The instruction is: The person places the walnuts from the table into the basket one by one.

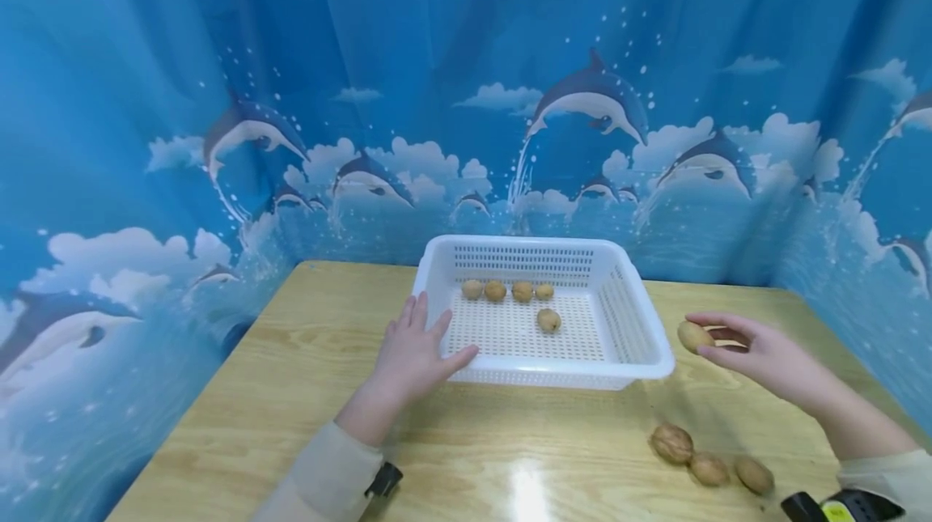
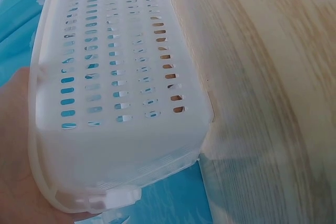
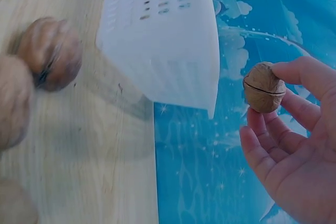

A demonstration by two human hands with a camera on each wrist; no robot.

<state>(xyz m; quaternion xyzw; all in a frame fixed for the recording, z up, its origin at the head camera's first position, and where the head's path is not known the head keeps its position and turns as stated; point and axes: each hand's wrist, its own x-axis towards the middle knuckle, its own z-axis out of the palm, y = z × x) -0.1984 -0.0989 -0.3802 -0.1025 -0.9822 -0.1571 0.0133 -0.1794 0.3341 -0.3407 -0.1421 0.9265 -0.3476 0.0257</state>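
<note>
A white plastic basket (image 1: 539,376) with slotted walls stands on the wooden table. Inside it lie several walnuts (image 1: 548,320), most of them lined up along the far side. My left hand (image 1: 415,348) rests on the basket's near left corner, fingers spread over the rim. To the right of the basket, my right hand (image 1: 764,356) pinches a walnut (image 3: 264,87) between thumb and fingertips, above the table. In the right wrist view a dark seam runs round that walnut. Three more walnuts (image 1: 709,468) lie on the table below the right hand.
The table (image 1: 306,360) is light wood, with its far edge against a blue curtain (image 1: 408,61) printed with dolphins and clouds. Black straps (image 1: 845,506) sit at the wrists, over light sleeves.
</note>
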